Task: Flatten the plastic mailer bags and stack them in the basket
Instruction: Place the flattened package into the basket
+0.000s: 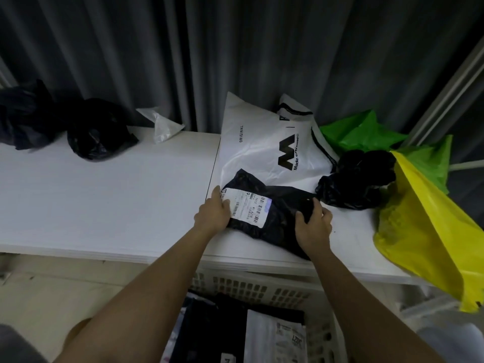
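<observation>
The scene is dim and cool, with the white bench (104, 195) the brightest surface. Light seems to fall from above. The grey curtain (235, 48) sinks into deep folds of shadow. Wide-angle bending curves the right edge. The dark bags far left (60, 124) look smeared, perhaps by motion blur.

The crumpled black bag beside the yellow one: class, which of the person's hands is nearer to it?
The right hand. It grips the black mailer's right end, just left of the crumpled black bag. The left hand rests on the mailer's label end, farther away.
</observation>
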The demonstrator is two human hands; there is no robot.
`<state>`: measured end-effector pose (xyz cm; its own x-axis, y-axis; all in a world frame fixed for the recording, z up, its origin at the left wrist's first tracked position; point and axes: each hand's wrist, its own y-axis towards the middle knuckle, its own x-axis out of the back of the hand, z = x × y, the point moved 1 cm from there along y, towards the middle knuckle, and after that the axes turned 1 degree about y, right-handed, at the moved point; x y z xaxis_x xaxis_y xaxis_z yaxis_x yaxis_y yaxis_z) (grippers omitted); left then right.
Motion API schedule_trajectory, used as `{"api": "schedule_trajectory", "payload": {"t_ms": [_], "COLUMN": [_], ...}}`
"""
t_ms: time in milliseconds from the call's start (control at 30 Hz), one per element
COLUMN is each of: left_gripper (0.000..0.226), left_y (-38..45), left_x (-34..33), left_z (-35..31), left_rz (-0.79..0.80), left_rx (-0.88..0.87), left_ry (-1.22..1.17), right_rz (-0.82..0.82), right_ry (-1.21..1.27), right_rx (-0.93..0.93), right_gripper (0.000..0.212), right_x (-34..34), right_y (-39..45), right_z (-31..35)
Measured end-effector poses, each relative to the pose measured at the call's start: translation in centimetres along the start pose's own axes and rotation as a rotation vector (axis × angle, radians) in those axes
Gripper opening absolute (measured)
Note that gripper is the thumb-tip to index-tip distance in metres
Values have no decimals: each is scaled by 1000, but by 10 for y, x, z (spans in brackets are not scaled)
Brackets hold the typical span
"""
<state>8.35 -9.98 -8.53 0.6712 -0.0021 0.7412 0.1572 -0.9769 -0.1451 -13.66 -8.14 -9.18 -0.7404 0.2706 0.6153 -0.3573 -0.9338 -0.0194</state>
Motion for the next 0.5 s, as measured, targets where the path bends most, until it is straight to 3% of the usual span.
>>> {"api": "schedule_trajectory", "payload": {"t_ms": [200, 367, 500], "left_gripper": [38, 54, 60], "left_y": [-28, -61, -71], "left_x": [18, 35, 34], "left_z": [23, 42, 45], "left_rz": [-74, -96, -176], "left_rx": [-5, 96, -96], "left_ry": [7, 241, 356], "right_rz": [-31, 118, 109], "right_ry": [16, -141, -350], "right_rx": [149, 214, 250], "right_gripper": [44, 39, 47], "right_x": [-6, -29, -41], "right_y": [-16, -35, -49], "right_z": [4, 18, 32]}}
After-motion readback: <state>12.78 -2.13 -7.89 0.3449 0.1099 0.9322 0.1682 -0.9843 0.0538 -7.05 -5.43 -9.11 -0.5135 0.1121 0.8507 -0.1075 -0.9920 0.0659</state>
